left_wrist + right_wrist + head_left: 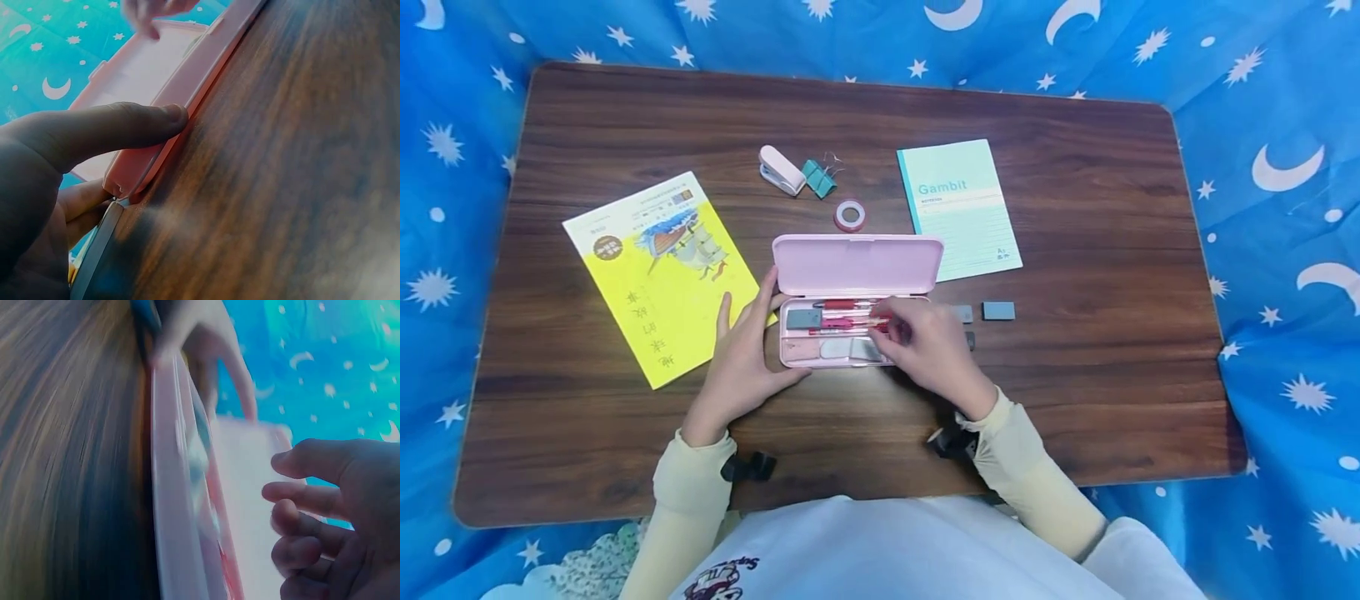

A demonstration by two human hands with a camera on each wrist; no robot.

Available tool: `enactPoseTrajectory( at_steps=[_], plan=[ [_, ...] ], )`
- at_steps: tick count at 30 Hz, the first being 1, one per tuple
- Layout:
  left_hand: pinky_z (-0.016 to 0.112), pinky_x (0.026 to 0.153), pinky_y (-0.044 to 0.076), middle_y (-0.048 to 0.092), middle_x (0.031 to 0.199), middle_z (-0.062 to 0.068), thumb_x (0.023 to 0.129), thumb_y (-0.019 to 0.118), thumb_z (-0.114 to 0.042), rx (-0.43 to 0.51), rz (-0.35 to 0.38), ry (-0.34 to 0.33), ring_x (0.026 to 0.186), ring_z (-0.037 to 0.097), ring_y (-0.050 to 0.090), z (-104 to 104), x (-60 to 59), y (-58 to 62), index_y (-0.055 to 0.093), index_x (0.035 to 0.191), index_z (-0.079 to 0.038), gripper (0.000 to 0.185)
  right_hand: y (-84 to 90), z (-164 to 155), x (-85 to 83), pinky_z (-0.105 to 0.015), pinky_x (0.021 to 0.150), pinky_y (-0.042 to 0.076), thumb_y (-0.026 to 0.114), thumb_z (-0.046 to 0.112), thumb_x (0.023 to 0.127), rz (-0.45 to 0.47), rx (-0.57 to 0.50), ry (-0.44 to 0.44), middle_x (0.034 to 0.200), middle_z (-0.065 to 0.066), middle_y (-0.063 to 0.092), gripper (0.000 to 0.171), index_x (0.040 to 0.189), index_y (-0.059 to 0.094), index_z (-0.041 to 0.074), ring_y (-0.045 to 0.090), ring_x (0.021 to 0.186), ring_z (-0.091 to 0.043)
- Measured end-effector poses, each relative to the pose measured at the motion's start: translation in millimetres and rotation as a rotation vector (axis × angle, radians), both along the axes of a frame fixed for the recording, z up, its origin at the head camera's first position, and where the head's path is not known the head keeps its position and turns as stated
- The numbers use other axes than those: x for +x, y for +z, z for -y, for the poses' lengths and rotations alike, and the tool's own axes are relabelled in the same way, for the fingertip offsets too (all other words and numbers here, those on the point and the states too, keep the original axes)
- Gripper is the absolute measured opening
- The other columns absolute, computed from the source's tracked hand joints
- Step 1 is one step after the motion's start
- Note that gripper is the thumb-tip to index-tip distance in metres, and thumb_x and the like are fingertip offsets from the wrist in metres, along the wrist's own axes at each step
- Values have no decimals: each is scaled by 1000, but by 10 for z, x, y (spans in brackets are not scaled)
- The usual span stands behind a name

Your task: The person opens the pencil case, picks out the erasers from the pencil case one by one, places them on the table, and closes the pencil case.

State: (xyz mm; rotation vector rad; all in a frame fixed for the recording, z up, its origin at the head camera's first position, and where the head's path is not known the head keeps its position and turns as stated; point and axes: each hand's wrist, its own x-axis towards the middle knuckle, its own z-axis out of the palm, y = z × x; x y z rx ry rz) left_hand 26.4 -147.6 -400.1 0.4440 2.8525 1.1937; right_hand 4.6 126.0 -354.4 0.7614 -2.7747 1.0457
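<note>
Left hand (741, 358) braces open pencil case (850, 300); right hand (928, 346) pinches a pen (850, 322) inside; three erasers (997, 311) remain on desk (1075, 400).

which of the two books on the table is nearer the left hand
The yellow illustrated book: the left hand rests partly over its right edge, while the teal "Gambit" notebook lies beyond the open pink pencil case.

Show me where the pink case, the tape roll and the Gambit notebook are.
Pink case (857, 264): head view, middle of the open lid.
Tape roll (849, 216): head view, on its ring.
Gambit notebook (958, 208): head view, middle of the cover.
</note>
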Motion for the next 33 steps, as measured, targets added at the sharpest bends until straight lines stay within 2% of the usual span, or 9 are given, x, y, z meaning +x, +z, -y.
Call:
enactPoseTrajectory(
  at_steps=[7,11,18,25,29,33],
  plan=[
    [50,124,-6,51,153,4,62,98,-32,-15,-3,-18,148,26,36,-39,9,-42,0,164,-27,141,-62,428,-118,-25,55,38,77,23,89,50,66,85,66,8,58,18,103,75,12,50,59,-5],
    [50,124,-7,50,154,5,62,97,-33,-30,-7,-24,147,26,37,-51,9,-60,0,164,-27,141,-109,551,-186,-26,53,38,79,24,88,64,89,78,65,9,57,22,106,74,13,50,58,-5],
    [50,124,-8,49,154,4,62,97,-32,-32,-11,-28,147,26,37,-68,-2,-48,0,164,-26,141,-137,668,-237,-27,50,36,80,31,87,94,205,56,65,9,56,26,108,75,16,50,57,-7],
    [50,124,-6,47,155,4,61,98,-31,-36,-14,-18,147,25,37,-67,4,-30,0,164,-26,142,-161,750,-243,-31,50,42,81,34,85,62,289,45,72,7,64,27,105,75,17,57,61,-12],
    [51,124,-6,48,155,4,61,98,-32,-43,-17,-12,147,25,37,-49,6,-27,0,164,-26,142,-163,784,-245,-32,51,44,80,34,86,41,288,44,75,6,66,27,105,75,17,59,62,-14],
    [51,124,-5,49,154,4,61,98,-31,-43,-23,4,147,26,37,-8,2,-17,1,164,-25,141,-108,811,-263,-30,50,42,80,33,86,23,235,58,72,6,63,27,105,75,15,56,60,-11]
  ],
)
